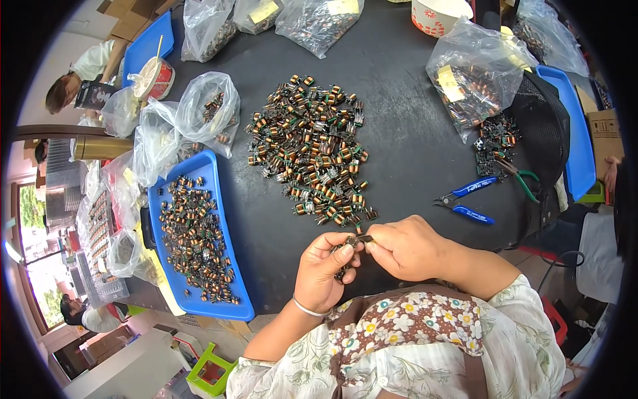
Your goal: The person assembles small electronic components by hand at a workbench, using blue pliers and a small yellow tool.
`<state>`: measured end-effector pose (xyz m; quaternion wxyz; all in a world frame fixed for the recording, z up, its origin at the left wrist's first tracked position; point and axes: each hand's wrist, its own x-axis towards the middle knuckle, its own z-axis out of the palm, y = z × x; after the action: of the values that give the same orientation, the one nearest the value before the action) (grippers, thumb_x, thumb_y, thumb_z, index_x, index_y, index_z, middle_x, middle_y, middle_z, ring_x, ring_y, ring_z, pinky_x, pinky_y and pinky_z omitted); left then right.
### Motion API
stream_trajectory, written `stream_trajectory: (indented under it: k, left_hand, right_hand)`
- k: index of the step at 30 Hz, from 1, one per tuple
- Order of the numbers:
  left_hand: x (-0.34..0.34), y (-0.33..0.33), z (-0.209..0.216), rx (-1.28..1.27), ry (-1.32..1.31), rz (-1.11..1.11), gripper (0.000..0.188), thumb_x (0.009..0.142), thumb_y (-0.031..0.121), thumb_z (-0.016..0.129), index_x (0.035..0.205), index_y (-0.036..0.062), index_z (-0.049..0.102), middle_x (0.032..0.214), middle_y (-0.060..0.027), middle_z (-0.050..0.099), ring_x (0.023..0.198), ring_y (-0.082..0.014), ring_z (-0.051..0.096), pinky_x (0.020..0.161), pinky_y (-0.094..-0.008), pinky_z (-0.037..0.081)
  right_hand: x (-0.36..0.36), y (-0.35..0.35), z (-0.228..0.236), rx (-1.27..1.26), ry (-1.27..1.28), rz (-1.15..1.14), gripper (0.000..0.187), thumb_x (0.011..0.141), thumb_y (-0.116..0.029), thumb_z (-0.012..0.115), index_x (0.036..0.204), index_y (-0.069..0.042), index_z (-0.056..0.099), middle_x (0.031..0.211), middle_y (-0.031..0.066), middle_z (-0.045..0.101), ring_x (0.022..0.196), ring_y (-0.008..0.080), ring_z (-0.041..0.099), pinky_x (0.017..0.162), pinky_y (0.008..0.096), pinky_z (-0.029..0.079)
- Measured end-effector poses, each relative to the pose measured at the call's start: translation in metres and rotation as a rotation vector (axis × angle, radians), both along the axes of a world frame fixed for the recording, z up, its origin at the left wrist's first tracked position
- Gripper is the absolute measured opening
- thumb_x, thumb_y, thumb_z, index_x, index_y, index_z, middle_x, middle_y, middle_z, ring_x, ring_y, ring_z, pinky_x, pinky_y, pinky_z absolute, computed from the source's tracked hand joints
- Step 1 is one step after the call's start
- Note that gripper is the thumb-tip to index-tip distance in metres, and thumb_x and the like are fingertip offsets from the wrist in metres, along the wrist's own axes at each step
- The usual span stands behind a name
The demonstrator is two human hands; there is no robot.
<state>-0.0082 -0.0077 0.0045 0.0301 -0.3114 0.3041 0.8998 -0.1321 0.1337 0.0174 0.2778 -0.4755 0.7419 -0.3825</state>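
Both my hands meet close together at the near edge of the dark table. My left hand [319, 269] is closed round several small coil circuit parts [341, 273], partly hidden by the fingers. With its fingertips pressed together, my right hand [413, 249] pinches a small dark flat piece [363, 238] against the part at the left fingertips; its exact kind is hard to make out. Just beyond the hands spreads a loose pile of copper-wound coils on green boards [309, 146]. To the left, a blue tray [244, 306] holds many similar coil parts [193, 233].
Blue-handled cutters [473, 188] and green-handled pliers [528, 183] lie at the right, near a black mesh item [548, 126]. A filled plastic bag [475, 80] and a paper bowl [438, 18] stand far right. More bags [319, 26] line the far edge. Other people sit at left.
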Motion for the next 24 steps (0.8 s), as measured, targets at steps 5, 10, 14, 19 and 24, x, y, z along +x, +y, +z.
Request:
stream_trajectory:
  k: [5, 10, 14, 19, 24]
  left_hand:
    - [-0.0012, -0.0019, 0.0001, 0.062, 0.002, -0.026, 0.014, 0.083, 0.007, 0.059, 0.096, 0.0027, 0.055, 0.088, -0.0079, 0.06, 0.069, -0.0111, 0.052, 0.048, -0.0198, 0.039]
    - [-0.0028, -0.0019, 0.0023, 0.086, -0.014, -0.042, 0.014, 0.083, 0.008, 0.058, 0.096, 0.003, 0.056, 0.088, -0.0071, 0.06, 0.068, -0.0109, 0.052, 0.048, -0.0195, 0.038]
    - [-0.0035, -0.0009, 0.0045, 0.085, -0.028, -0.047, 0.015, 0.083, 0.008, 0.059, 0.097, 0.0031, 0.056, 0.087, -0.0068, 0.06, 0.068, -0.0107, 0.052, 0.047, -0.0195, 0.038]
    - [-0.0023, 0.0015, 0.0064, 0.056, -0.03, -0.04, 0.015, 0.082, 0.007, 0.059, 0.096, 0.0029, 0.057, 0.087, -0.0071, 0.06, 0.067, -0.0103, 0.052, 0.047, -0.019, 0.038]
    - [0.0013, 0.0036, 0.0067, 0.043, -0.021, -0.036, 0.014, 0.081, 0.005, 0.06, 0.095, 0.0026, 0.057, 0.086, -0.0074, 0.061, 0.066, -0.0102, 0.053, 0.047, -0.0187, 0.038]
  right_hand:
    - [0.0003, -0.0005, -0.0001, -0.023, 0.015, -0.007, 0.013, 0.082, -0.015, 0.05, 0.075, -0.004, 0.048, 0.062, 0.0141, 0.058, 0.057, 0.0342, 0.057, 0.049, 0.0429, 0.044]
    - [0.0011, 0.0006, -0.0013, -0.051, 0.062, -0.028, 0.007, 0.079, -0.011, 0.052, 0.076, -0.005, 0.053, 0.062, 0.0114, 0.057, 0.054, 0.031, 0.056, 0.048, 0.0388, 0.044]
    - [0.0013, 0.0014, -0.0004, -0.066, 0.072, -0.022, 0.007, 0.079, -0.011, 0.052, 0.077, -0.005, 0.053, 0.062, 0.0113, 0.057, 0.054, 0.031, 0.057, 0.048, 0.0387, 0.044]
    - [0.0021, 0.0025, 0.0015, -0.011, 0.106, 0.011, 0.013, 0.082, -0.015, 0.05, 0.076, -0.004, 0.049, 0.062, 0.0137, 0.058, 0.056, 0.0332, 0.057, 0.048, 0.0426, 0.044]
    - [-0.0025, 0.0041, 0.0048, 0.023, -0.025, 0.096, 0.012, 0.083, -0.015, 0.048, 0.081, -0.004, 0.05, 0.067, 0.0133, 0.059, 0.06, 0.0334, 0.058, 0.053, 0.0432, 0.044]
